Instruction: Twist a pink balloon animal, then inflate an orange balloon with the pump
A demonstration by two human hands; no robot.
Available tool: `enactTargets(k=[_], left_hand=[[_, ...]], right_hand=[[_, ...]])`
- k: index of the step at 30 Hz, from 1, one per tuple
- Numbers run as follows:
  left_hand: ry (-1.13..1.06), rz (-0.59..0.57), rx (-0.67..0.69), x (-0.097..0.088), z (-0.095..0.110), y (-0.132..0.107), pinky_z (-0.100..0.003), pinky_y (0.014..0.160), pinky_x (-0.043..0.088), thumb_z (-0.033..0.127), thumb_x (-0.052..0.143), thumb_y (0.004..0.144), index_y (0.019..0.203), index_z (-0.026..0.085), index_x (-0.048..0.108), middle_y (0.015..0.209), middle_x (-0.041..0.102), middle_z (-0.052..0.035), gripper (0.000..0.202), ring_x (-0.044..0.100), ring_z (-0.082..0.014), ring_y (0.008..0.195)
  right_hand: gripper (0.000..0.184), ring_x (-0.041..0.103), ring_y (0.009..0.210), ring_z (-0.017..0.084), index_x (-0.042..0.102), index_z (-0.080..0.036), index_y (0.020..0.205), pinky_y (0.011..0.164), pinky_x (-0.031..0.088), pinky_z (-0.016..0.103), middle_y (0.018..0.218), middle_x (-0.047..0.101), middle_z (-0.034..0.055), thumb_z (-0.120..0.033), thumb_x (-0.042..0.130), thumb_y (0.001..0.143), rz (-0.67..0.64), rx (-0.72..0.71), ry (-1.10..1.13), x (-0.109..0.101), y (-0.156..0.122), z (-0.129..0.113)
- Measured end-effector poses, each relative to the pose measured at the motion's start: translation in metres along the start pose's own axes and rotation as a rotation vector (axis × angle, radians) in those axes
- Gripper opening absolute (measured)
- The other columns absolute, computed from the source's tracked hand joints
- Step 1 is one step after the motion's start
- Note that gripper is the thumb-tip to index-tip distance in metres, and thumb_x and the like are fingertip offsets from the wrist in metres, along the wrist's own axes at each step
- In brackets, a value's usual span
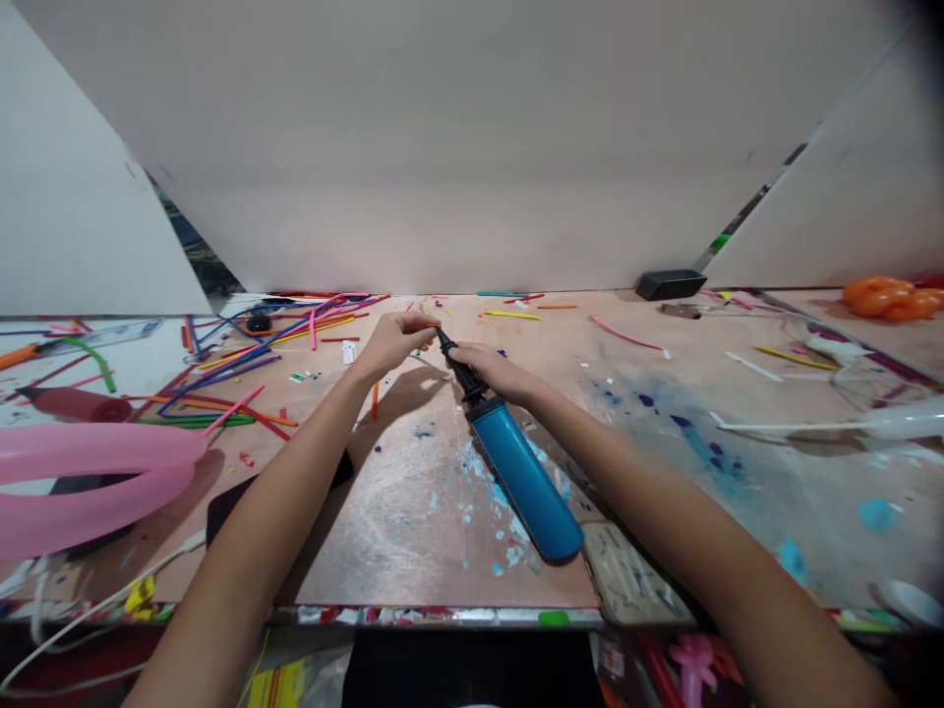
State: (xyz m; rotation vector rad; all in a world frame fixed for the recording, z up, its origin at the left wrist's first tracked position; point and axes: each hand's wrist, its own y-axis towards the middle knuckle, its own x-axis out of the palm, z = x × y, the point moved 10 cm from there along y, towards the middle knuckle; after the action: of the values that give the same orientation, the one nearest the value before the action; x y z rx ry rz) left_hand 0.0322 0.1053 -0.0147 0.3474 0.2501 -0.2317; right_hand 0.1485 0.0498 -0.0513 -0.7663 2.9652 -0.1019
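My right hand (496, 372) is wrapped round the black neck of a blue balloon pump (525, 478), which slants down toward me over the table. My left hand (394, 340) is pinched at the pump's black nozzle tip (442, 341), gripping the end of an orange balloon (431, 325) that is mostly hidden by the fingers. Both forearms reach in from the near edge.
Several uninflated long balloons (243, 359) in mixed colours litter the left and back of the paint-stained table (413, 511). An inflated pink balloon (88, 482) lies at left, an orange twisted balloon (889, 297) at far right, a black box (670, 284) by the white back wall.
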Motion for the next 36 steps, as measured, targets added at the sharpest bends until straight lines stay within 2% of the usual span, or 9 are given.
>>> enactTargets(k=[9, 13, 19, 24, 28, 32, 36], left_hand=[[-0.013, 0.042, -0.008, -0.007, -0.005, 0.001, -0.027, 0.066, 0.049, 0.028, 0.069, 0.073, 0.093, 0.012, 0.074, 0.078, 0.071, -0.0056, 0.026, 0.062, -0.0120, 0.067], [-0.016, 0.062, -0.002, -0.010, -0.006, 0.001, -0.025, 0.062, 0.048, 0.025, 0.066, 0.072, 0.087, 0.013, 0.072, 0.070, 0.067, -0.0030, 0.020, 0.060, -0.0111, 0.063], [0.062, 0.018, -0.012, -0.003, -0.005, -0.001, -0.025, 0.061, 0.047, 0.023, 0.066, 0.071, 0.086, 0.013, 0.072, 0.068, 0.067, -0.0033, 0.019, 0.061, -0.0126, 0.064], [0.031, 0.021, -0.018, -0.002, -0.002, -0.002, -0.026, 0.063, 0.048, 0.025, 0.067, 0.072, 0.088, 0.013, 0.072, 0.071, 0.068, -0.0036, 0.021, 0.061, -0.0124, 0.063], [-0.016, 0.023, -0.005, -0.002, 0.003, -0.002, -0.025, 0.062, 0.047, 0.025, 0.067, 0.071, 0.088, 0.012, 0.072, 0.070, 0.068, -0.0035, 0.022, 0.060, -0.0115, 0.062], [-0.051, 0.041, -0.005, -0.002, 0.005, -0.001, -0.026, 0.062, 0.047, 0.024, 0.067, 0.070, 0.087, 0.011, 0.070, 0.066, 0.066, -0.0021, 0.022, 0.060, -0.0114, 0.060], [-0.065, 0.001, -0.004, 0.003, 0.005, -0.001, -0.027, 0.066, 0.050, 0.023, 0.065, 0.070, 0.085, 0.011, 0.069, 0.076, 0.069, -0.0045, 0.019, 0.062, -0.0115, 0.065]], right_hand=[[0.027, 0.048, 0.050, 0.012, 0.046, -0.020, 0.078, 0.047, 0.041, 0.022, 0.058, 0.052, -0.0019, -0.044, 0.052, 0.087, -0.016, 0.010, -0.009, 0.004, -0.001, 0.002], [0.027, 0.048, 0.050, 0.012, 0.047, -0.019, 0.076, 0.047, 0.040, 0.022, 0.057, 0.052, -0.0020, -0.043, 0.049, 0.088, -0.015, -0.006, -0.021, 0.003, 0.000, 0.001], [0.027, 0.049, 0.052, 0.012, 0.048, -0.019, 0.077, 0.049, 0.042, 0.023, 0.059, 0.054, -0.0013, -0.045, 0.052, 0.086, 0.011, 0.001, -0.043, -0.002, 0.003, 0.006], [0.026, 0.049, 0.054, 0.013, 0.049, -0.019, 0.076, 0.050, 0.043, 0.024, 0.060, 0.053, -0.0008, -0.043, 0.050, 0.087, 0.010, -0.005, -0.028, 0.000, 0.006, 0.009], [0.025, 0.048, 0.054, 0.013, 0.049, -0.019, 0.077, 0.050, 0.046, 0.025, 0.060, 0.050, -0.0020, -0.040, 0.047, 0.090, 0.005, -0.026, 0.069, 0.006, 0.007, 0.007], [0.018, 0.051, 0.053, 0.011, 0.049, -0.018, 0.082, 0.052, 0.050, 0.025, 0.065, 0.049, -0.0033, -0.032, 0.048, 0.092, -0.068, 0.014, 0.178, 0.018, 0.005, 0.009], [0.016, 0.058, 0.055, 0.012, 0.048, -0.019, 0.089, 0.052, 0.051, 0.024, 0.071, 0.058, -0.0001, -0.034, 0.048, 0.094, -0.159, 0.079, 0.164, 0.028, 0.000, 0.012]])
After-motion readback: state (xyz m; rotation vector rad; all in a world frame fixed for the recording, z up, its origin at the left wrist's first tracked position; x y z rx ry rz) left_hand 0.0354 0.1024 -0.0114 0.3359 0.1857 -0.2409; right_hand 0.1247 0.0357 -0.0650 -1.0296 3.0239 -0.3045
